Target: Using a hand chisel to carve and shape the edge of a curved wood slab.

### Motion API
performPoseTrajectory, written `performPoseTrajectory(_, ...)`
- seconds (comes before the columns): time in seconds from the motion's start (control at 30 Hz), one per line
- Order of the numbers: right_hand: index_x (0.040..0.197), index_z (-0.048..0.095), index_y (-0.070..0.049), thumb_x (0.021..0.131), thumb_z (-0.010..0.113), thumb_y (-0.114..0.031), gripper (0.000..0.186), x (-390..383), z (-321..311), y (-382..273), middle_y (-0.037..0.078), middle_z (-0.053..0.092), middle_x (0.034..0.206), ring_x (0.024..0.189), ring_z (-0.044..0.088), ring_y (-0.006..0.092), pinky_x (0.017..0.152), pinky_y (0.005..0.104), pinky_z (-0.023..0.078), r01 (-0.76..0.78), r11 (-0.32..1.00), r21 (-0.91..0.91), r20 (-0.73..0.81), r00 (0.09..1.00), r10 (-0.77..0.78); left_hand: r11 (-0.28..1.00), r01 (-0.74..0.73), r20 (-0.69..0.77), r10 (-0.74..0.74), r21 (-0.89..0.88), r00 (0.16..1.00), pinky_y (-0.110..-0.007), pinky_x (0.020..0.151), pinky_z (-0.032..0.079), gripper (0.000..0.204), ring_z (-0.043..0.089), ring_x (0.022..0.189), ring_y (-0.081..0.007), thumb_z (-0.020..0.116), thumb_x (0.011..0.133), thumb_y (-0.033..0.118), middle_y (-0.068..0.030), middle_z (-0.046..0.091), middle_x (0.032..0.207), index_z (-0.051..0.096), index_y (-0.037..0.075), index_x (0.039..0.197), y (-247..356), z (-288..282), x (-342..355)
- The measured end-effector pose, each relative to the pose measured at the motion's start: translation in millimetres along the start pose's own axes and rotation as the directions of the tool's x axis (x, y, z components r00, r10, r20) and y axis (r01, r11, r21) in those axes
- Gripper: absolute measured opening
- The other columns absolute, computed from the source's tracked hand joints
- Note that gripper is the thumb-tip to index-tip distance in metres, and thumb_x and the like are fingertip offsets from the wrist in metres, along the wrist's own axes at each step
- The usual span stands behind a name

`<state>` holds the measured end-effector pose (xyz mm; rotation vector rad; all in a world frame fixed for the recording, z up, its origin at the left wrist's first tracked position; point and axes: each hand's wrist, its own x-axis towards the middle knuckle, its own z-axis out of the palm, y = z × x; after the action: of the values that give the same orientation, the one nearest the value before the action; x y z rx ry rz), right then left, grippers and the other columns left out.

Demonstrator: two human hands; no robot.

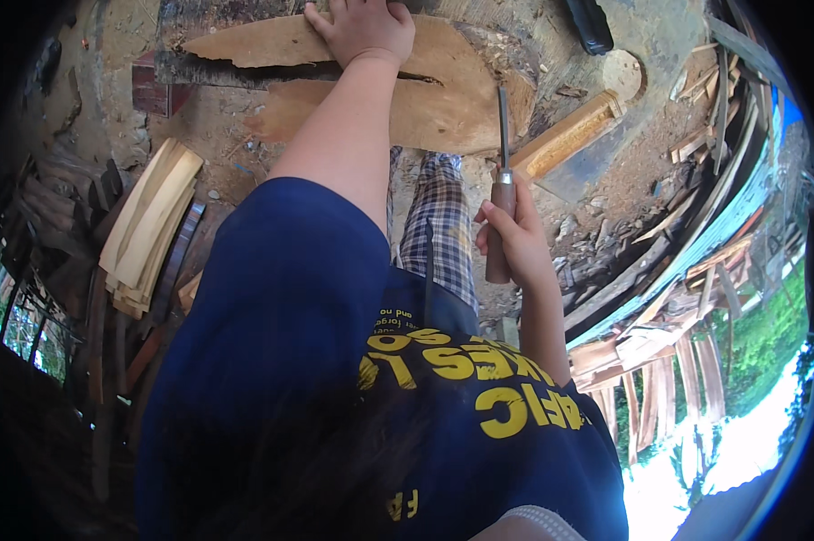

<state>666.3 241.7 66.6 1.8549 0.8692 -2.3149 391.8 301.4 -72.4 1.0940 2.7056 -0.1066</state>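
Observation:
A tan wooden piece (pixel 452 117) with pointed tips and a long, jagged dark split lies on a weathered surface at the top of the view. My left hand (pixel 364 29) rests open on its upper strip, fingers spread and pressing on the wood. Just right of my checked-trouser legs, my right hand (pixel 508 233) grips the wooden handle of a chisel (pixel 503 135). The chisel is upright in the view, its long metal blade pointing toward the top, near the tan piece's right end.
A yellowish wooden block (pixel 569 135), a pale round disc (pixel 621 74) and a black object (pixel 590 22) sit at upper right. A dark red block (pixel 150 84) lies at upper left. Stacked pale slats (pixel 150 225) are on the left; scrap planks (pixel 686 270) crowd the right.

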Motion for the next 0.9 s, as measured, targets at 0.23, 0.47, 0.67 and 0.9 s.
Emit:
performPoseTrajectory(0.23,0.154,0.020,-0.008,0.093,0.064,-0.008,0.075,-64.4,19.5,34.5,0.012,0.060,0.089,0.063,0.064,0.0174,0.052,0.0301,0.052,0.084,0.991,0.107,-0.052,0.996,-0.079,0.981,-0.171,-0.233,0.145,-0.097,0.962,-0.062,0.117,0.010,0.058,0.017,0.153,-0.0268,0.036,0.096,0.037,-0.0056,0.022,0.165,0.036,0.025,0.153,-15.5,24.6,3.9)
performPoseTrajectory(0.47,0.139,0.040,-0.001,0.088,0.070,-0.008,0.059,-113.0,25.9,84.5,0.013,0.068,0.095,0.061,0.063,0.0157,0.049,0.0271,0.051,0.167,0.885,0.435,-0.184,0.978,-0.095,0.720,-0.669,0.176,0.694,-0.184,0.698,-0.065,0.117,0.006,0.092,0.009,0.154,-0.0257,0.049,0.090,0.067,-0.0072,0.014,0.167,0.017,0.016,0.159,-76.5,-6.2,12.2)
performPoseTrajectory(0.67,0.139,0.040,0.001,0.090,0.064,-0.008,0.056,-164.6,26.3,111.4,0.013,0.066,0.096,0.061,0.061,0.0152,0.049,0.0263,0.049,0.270,0.810,0.520,-0.305,0.945,-0.119,0.640,-0.767,0.107,0.760,0.054,0.642,-0.049,0.112,0.032,0.106,0.032,0.143,-0.0317,0.085,0.069,0.045,-0.0126,0.036,0.153,0.030,0.011,0.153,-149.3,-59.0,19.4)
performPoseTrajectory(0.9,0.136,0.043,0.000,0.089,0.064,-0.009,0.052,-170.1,31.2,139.3,0.011,0.065,0.094,0.062,0.061,0.0144,0.051,0.0269,0.051,0.307,0.723,0.619,-0.339,0.935,-0.107,0.616,-0.785,0.092,0.779,0.070,0.620,-0.046,0.090,0.050,0.074,0.061,0.103,-0.0350,0.084,0.056,0.042,-0.0162,0.063,0.103,0.054,0.006,0.113,-154.5,-117.8,24.0)
